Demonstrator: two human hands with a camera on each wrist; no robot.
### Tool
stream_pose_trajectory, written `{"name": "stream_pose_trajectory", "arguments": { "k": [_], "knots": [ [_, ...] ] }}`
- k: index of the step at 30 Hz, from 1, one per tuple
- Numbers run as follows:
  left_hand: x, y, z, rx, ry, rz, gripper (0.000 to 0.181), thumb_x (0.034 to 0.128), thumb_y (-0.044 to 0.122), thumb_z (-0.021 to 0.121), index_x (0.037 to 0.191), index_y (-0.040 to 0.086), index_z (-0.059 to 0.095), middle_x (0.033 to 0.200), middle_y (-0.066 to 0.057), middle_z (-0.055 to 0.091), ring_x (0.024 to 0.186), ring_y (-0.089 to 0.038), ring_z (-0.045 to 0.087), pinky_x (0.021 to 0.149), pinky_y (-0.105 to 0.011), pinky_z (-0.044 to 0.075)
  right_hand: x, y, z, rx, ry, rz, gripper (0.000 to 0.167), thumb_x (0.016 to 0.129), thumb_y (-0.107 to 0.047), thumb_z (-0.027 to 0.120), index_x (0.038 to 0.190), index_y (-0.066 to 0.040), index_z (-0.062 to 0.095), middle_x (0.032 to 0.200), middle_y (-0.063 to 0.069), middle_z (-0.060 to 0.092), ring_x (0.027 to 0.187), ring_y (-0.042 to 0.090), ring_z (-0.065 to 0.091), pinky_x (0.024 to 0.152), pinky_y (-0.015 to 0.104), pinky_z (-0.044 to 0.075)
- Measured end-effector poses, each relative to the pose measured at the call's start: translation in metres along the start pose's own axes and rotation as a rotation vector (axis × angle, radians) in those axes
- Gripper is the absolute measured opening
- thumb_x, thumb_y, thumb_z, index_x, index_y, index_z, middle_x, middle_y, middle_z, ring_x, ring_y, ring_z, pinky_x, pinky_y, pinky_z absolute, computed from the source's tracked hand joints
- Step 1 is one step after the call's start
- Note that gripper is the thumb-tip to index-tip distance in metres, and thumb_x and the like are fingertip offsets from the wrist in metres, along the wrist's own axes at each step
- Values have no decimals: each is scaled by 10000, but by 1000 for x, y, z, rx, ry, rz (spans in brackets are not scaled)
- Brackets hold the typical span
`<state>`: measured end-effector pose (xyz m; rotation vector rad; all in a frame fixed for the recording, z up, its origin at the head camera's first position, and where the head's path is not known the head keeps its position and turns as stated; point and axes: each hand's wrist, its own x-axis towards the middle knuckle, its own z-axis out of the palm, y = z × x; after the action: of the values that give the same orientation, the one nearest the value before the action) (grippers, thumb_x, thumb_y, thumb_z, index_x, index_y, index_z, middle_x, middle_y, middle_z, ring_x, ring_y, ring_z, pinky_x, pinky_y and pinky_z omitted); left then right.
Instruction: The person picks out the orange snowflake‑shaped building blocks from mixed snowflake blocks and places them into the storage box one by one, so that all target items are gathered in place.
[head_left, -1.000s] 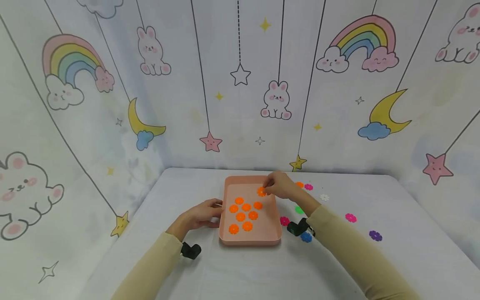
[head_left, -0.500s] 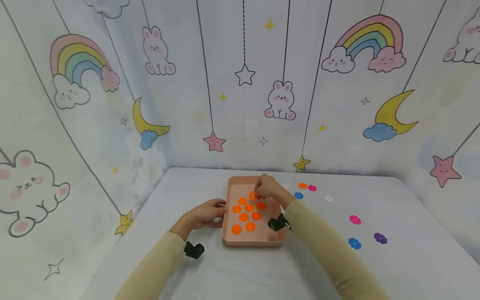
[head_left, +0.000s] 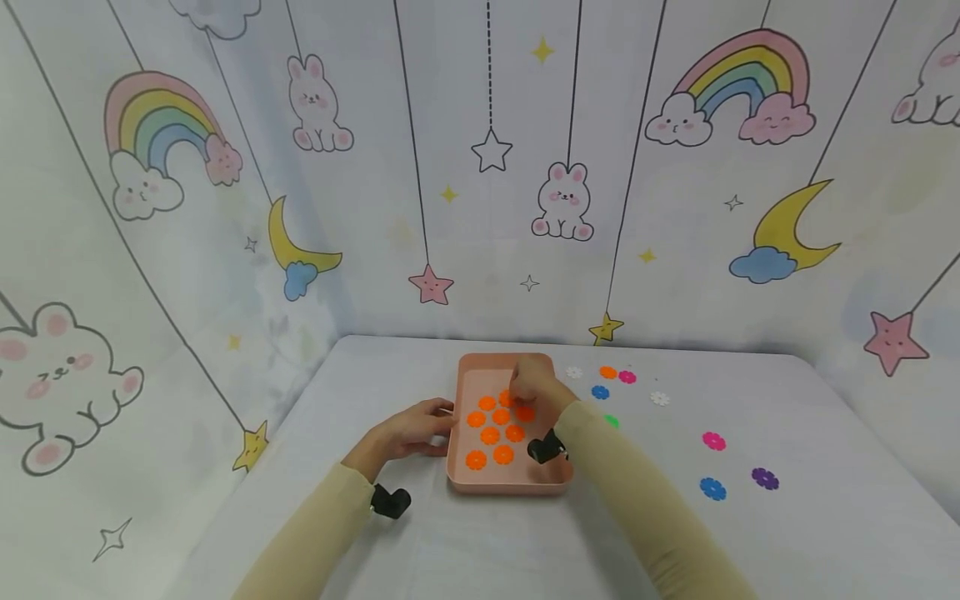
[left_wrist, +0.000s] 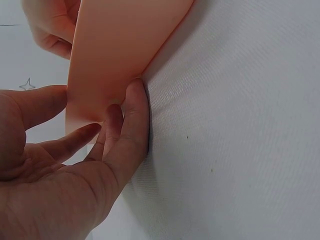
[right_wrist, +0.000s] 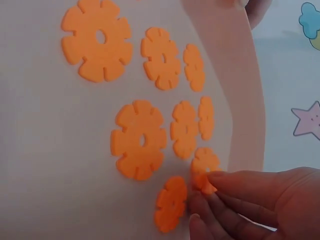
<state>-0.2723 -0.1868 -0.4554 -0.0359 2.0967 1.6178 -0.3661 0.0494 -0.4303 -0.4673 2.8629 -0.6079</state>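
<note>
A shallow pink tray point(head_left: 510, 489) lies on the white table and holds several flat orange notched discs point(right_wrist: 142, 140), each with a hole in its centre. My right hand point(head_left: 538, 385) reaches into the tray's far right part. Its fingertips pinch one orange notched disc point(right_wrist: 204, 162) low over the tray floor, beside the others. At the tray's left side, my left hand point(head_left: 414, 427) rests with its fingers against the outer wall. In the left wrist view the thumb point(left_wrist: 47, 104) touches the rim, and the other fingers lie along the wall near the cloth.
Right of the tray, loose notched discs are scattered on the table: a purple disc point(head_left: 765, 478), blue discs point(head_left: 712, 488), pink discs point(head_left: 714, 441), white discs point(head_left: 659, 399), an orange disc point(head_left: 608, 372) and a partly hidden green disc point(head_left: 612, 422). A printed cloth wall stands behind.
My right hand has moved left and down into the tray with the orange notched disc, bringing it beside the others. My left hand stays at the tray's side. The head view has shifted slightly.
</note>
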Motion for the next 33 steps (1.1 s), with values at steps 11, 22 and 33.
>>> {"name": "stream_pose_trajectory", "arguments": {
  "k": [11, 22, 33],
  "knots": [
    [2, -2, 1, 11, -9, 2, 499, 1074, 201, 536, 1511, 6, 395, 1420, -210, 529, 1158, -302, 606, 896, -427, 599, -18, 1, -21, 55, -29, -15, 153, 870, -100, 768, 977, -4, 717, 1006, 95, 627, 888, 250, 601, 796, 367, 568],
    [1, 0, -1, 15, 2, -6, 534, 1062, 195, 553, 1526, -1, 375, 1326, -193, 610, 1147, -289, 623, 893, -432, 598, -46, 35, -45, 162, -30, -121, 248, 904, -152, 767, 1074, 12, 691, 997, 74, 679, 900, 230, 610, 810, 364, 571],
    [0, 1, 1, 28, 2, -12, 510, 1071, 211, 545, 1517, 11, 397, 1325, -188, 608, 1142, -291, 621, 893, -432, 599, -73, 107, -81, 185, 45, -153, 363, 950, -188, 729, 1221, 39, 647, 1091, 136, 672, 1006, 281, 634, 849, 403, 581]
  ]
}}
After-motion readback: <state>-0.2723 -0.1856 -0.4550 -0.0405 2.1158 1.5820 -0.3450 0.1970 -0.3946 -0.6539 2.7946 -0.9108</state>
